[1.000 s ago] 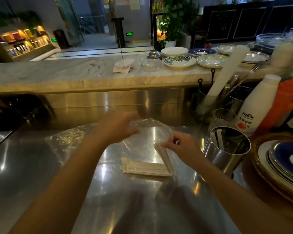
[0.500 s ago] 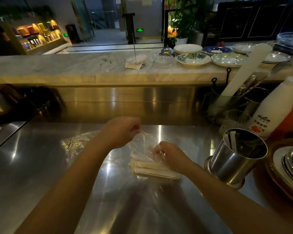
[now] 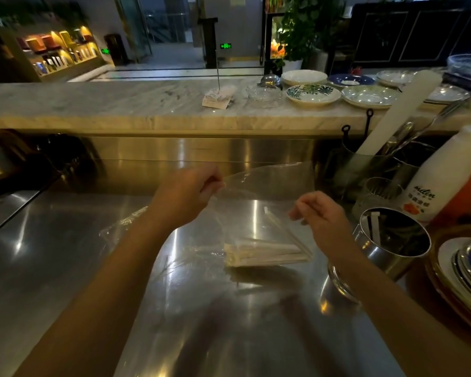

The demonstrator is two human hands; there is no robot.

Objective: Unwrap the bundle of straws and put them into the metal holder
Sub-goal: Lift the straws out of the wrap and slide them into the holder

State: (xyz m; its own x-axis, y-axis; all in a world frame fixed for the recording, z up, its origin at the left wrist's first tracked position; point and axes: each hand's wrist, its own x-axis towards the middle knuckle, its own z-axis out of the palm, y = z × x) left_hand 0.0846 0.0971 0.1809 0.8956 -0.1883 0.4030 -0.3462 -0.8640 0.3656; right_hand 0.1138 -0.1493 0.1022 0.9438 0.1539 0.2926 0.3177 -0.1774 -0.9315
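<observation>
1. Both forearms reach in from the near edge and meet over the steel surface, with the hands raised above it.
2. The left hand is curled shut, thumb and fingers pinching the left upper edge of a clear plastic wrapper.
3. The right hand is likewise closed in a pinch on the wrapper's right edge, knuckles turned toward the camera.
4. The wrapper is stretched between the two hands and hangs down toward the surface.
5. The bundle of straws, in pale paper sleeves, lies on the surface below and between the hands; a few straws tilt up along the wrapper's right side.
6. The metal holder stands just right of the right wrist, with one white straw visible inside.
7. Whether the bundle lies inside the wrapper or only beneath it is hard to make out through the glare.
8. A second crumpled clear film lies to the left, partly hidden by the left forearm.
9. A white bottle stands far right.
</observation>
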